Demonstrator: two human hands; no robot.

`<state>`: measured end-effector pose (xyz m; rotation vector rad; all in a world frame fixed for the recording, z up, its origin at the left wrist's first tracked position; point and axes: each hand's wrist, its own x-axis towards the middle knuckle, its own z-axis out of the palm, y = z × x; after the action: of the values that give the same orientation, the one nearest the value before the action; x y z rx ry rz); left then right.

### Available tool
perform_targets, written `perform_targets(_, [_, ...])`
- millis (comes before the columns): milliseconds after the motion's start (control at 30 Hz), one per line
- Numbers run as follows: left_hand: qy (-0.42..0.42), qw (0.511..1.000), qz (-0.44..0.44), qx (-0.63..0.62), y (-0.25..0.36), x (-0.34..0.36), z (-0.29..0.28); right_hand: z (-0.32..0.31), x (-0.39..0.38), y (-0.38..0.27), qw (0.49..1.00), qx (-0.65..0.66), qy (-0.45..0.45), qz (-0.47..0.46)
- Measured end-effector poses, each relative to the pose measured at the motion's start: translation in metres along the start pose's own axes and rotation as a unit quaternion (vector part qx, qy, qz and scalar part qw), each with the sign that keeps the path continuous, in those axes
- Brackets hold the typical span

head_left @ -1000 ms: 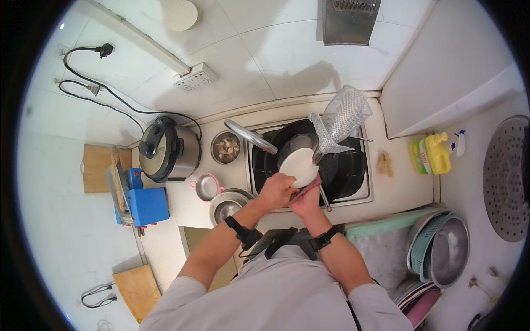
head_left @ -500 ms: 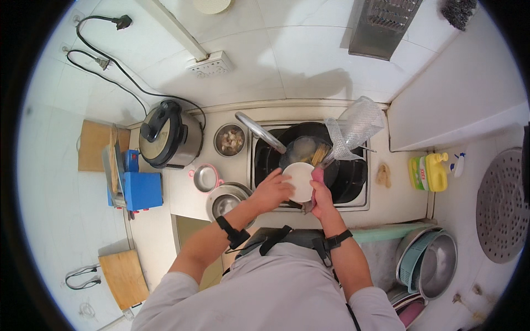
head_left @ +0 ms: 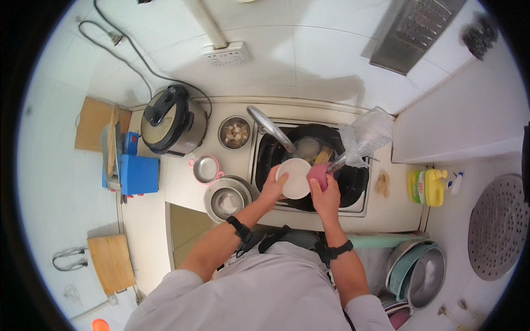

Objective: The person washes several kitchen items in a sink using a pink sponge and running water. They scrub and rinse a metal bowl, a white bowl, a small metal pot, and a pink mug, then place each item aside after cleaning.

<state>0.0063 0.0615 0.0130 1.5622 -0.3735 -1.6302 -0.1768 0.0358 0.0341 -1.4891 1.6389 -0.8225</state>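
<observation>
My left hand [head_left: 272,189] grips a small white bowl [head_left: 294,177] by its left edge, thumb over the rim. The bowl is tipped toward me above the near side of the sink [head_left: 361,207]. In my right hand [head_left: 327,197] is a bunched pink cloth [head_left: 319,175], held against or very close to the bowl's right rim. Beneath both hands, a large black basin [head_left: 350,185] fills much of the sink. Several thin yellowish sticks, seemingly chopsticks [head_left: 324,155], lie in it beside a round translucent dish [head_left: 307,148].
A curved faucet [head_left: 270,128] reaches over the sink; a mesh strainer [head_left: 371,135] stands at its right. Nested metal bowls [head_left: 212,201], a pink-handled cup [head_left: 206,169], a bowl of garlic-like pieces [head_left: 234,133] and a pressure cooker [head_left: 174,124] are left. A yellow jug [head_left: 433,187] sits right.
My left hand has moved from across the bowl's upper left to its left rim. The pink cloth now shows more fully at the right rim. The whole view has shifted slightly.
</observation>
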Motion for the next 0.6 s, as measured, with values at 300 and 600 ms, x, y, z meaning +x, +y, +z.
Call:
perform_targets(300, [0.014, 0.998, 0.038, 0.039, -0.017, -0.005, 0.017, 0.031, 0.008, -0.019, 0.975, -0.069, -0.197, -0.08])
perform_targets(600, [0.035, 0.989, 0.053, 0.13, -0.009, -0.008, 0.0, 0.024, 0.017, -0.016, 0.863, -0.273, -0.392, -0.166])
